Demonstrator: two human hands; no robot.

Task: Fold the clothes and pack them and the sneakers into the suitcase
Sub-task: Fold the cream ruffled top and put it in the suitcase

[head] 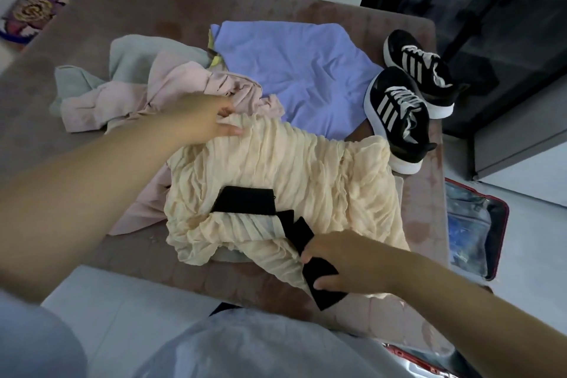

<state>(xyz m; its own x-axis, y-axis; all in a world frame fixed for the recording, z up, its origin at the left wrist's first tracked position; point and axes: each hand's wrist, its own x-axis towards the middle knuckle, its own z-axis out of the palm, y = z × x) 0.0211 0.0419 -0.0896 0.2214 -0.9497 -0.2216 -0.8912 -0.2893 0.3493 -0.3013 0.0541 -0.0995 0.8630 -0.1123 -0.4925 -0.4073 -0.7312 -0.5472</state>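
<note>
Two hands work one piece. The left hand (211, 123), at centre left of the frame, appears to pinch the upper edge of the cream pleated garment (276, 169) between thumb and fingers. The right hand (343, 258), at lower centre, has its fingers curled round the black sash (322, 288) that trails off the garment's lower edge. The hands are well apart, on opposite edges of the cloth.

The garment lies bunched in mid-frame on the brown bed (153, 3), partly over a pink garment (171, 89). A lilac shirt (294, 64) and a pale green garment (135, 52) lie above it. The sneakers (408, 101) stand at upper right, one touching the cream cloth. The suitcase (478, 224) lies open on the floor at the right edge.

The pleated fabric looks thin, light and limp, likely to slide and spring out of shape. It is probably best held at edges or corners and smoothed flat first, with the loose sash tucked in. The sneakers look firm and should lift easily by the heel or collar.
</note>
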